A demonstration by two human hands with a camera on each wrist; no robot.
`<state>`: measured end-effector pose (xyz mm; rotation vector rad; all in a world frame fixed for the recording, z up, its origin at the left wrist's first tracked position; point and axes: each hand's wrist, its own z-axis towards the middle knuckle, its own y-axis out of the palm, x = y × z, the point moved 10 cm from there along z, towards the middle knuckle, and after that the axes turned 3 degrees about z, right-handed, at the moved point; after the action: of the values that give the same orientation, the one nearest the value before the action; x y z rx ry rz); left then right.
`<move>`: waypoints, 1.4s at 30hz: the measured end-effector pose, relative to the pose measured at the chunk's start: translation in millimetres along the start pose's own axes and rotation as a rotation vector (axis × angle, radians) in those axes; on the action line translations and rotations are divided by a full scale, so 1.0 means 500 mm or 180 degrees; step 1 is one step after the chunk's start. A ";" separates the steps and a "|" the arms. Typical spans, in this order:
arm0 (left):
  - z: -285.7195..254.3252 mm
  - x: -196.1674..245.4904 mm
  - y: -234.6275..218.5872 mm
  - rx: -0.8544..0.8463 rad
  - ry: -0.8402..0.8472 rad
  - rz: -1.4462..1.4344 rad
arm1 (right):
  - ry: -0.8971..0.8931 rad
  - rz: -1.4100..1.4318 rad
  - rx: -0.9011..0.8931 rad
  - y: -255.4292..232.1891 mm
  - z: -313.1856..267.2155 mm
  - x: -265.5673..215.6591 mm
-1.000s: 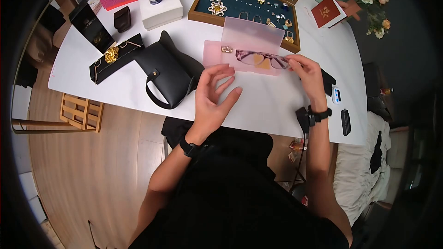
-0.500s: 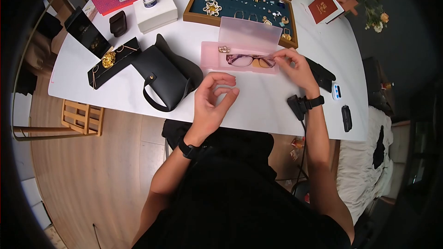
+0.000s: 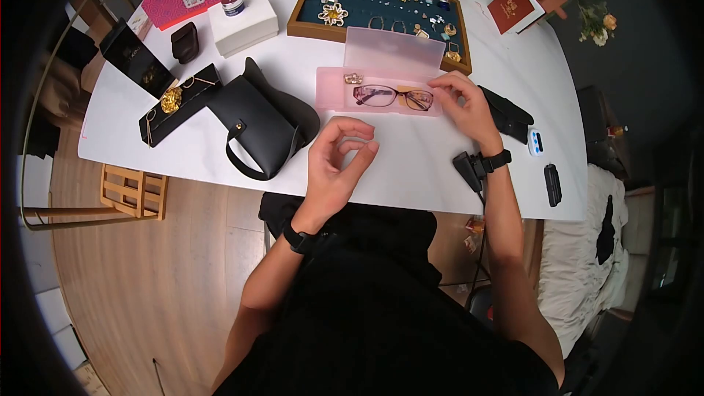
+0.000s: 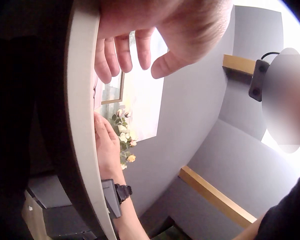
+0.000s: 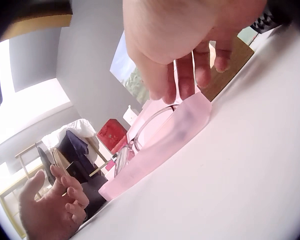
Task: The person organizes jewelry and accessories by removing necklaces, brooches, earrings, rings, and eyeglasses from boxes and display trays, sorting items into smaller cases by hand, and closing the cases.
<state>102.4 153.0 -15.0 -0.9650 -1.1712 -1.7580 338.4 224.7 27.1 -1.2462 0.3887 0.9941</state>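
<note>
The eyeglasses (image 3: 397, 93) with a dark patterned frame lie in the open pink case (image 3: 326, 89), lenses facing up. My right hand (image 3: 467, 110) is at the case's right end, its fingertips close beside the glasses' right edge. In the right wrist view, the fingers (image 5: 186, 80) point down, fairly straight, over the end wall of the case. My left hand (image 3: 334, 161) hovers in front of the case, fingers loosely bent, holding nothing. A small jewelled clip (image 3: 353, 79) sits at the case's back left.
Left of the case are a black handbag (image 3: 268, 128) and a black display strip with a gold ornament (image 3: 171, 100). A framed jewellery tray (image 3: 301, 29) stands behind. On the right lie a black pouch (image 3: 506, 114), a white device (image 3: 535, 142) and a black object (image 3: 552, 185).
The glasses have come down and left into the case, with my right hand following. My left hand has drawn back slightly, its fingers bending more. The head view has shifted a little.
</note>
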 end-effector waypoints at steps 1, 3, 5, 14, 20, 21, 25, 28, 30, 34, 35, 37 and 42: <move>0.000 -0.001 0.001 -0.0021 -0.0005 0.0008 | 0.0007 0.0005 0.0021 -0.001 -0.002 0.005; -0.001 -0.001 0.001 0.0038 0.0005 -0.0032 | 0.0095 -0.0148 0.0517 -0.035 -0.008 0.022; -0.003 0.001 0.002 0.0010 -0.0040 -0.0043 | 0.0234 0.0249 0.0679 -0.043 -0.014 0.045; -0.015 -0.024 -0.008 -0.0056 -0.0352 0.0059 | 0.0639 0.0563 0.0200 -0.024 -0.025 0.059; -0.015 -0.022 -0.003 0.0060 -0.0402 -0.0041 | 0.0197 0.0124 -0.0111 -0.007 -0.018 0.021; -0.014 -0.023 -0.003 0.0053 -0.0422 -0.0054 | 0.0091 -0.0033 -0.0166 -0.005 -0.018 0.018; -0.018 -0.023 -0.001 0.0011 -0.0452 0.0024 | -0.0109 0.0269 -0.0095 -0.008 -0.019 0.015; -0.019 -0.025 -0.014 0.0109 -0.0391 0.0262 | -0.0258 0.0442 -0.0060 -0.010 -0.020 0.017; -0.017 -0.020 -0.009 -0.0001 -0.0331 0.0260 | 0.0111 0.0626 -0.0067 -0.005 -0.020 0.045; -0.014 -0.015 0.001 -0.0074 -0.0358 0.0112 | 0.0468 0.1408 -0.0028 -0.004 -0.020 0.070; -0.013 -0.013 0.004 -0.0098 -0.0335 0.0105 | 0.0450 0.1389 -0.0006 -0.008 -0.021 0.068; -0.013 -0.010 0.002 -0.0055 -0.0281 0.0128 | 0.0458 0.1589 0.0175 -0.019 -0.018 0.069; -0.014 -0.016 -0.003 0.0021 -0.0404 -0.0012 | 0.0541 0.1673 0.0397 -0.033 -0.020 0.078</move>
<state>103.2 148.2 -24.9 -1.0842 -1.2581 -1.7156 375.3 231.9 5.4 -1.1401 0.9310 1.2851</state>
